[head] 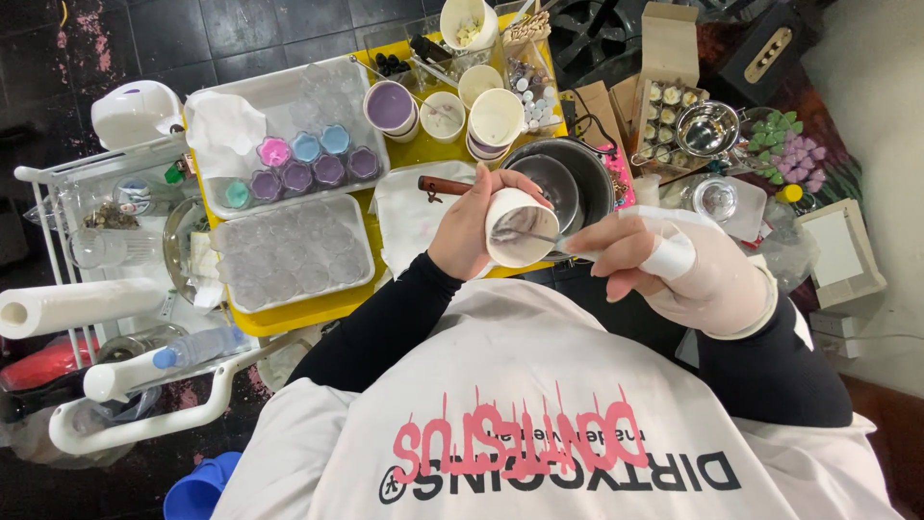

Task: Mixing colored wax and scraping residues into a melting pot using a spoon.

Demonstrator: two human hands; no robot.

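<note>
My left hand [469, 229] grips a white paper cup [520, 227], tilted on its side above the yellow table [289, 314]. My right hand [654, 258], wrapped in a pale bandage with tape, holds a thin metal spoon [541, 236] whose tip is inside the cup. A metal pot [563, 178] with a wooden handle [445, 185] sits just beyond the cup.
Two clear mould trays lie on the table, the far tray [289, 135] holding pink, blue and purple pieces, the near tray [289, 252] unfilled. Several paper cups [496, 117] stand at the back. A cardboard box of small jars [669, 120], a metal bowl [707, 127], a paper towel roll [72, 306].
</note>
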